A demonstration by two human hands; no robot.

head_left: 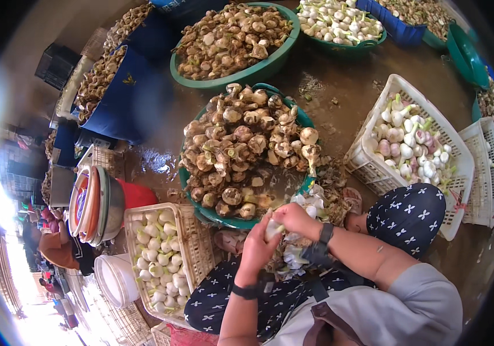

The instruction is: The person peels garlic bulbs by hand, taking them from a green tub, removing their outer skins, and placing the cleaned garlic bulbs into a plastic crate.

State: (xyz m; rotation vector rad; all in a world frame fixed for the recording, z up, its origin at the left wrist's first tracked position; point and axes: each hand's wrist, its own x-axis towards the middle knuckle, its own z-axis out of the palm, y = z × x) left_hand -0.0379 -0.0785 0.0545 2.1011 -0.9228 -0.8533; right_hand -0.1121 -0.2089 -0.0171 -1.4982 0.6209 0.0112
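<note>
Your left fingers (263, 226) clamp a garlic bulb (273, 230) near the green tub (206, 215); your right fingers (284, 215) seemingly pinch it.

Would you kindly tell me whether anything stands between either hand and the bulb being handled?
Nothing visible does: the left hand holds the white garlic bulb, and the right hand meets it at its upper end.

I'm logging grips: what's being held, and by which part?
A white garlic bulb, by its body, in the left hand; where the right hand meets it is unclear.
</note>
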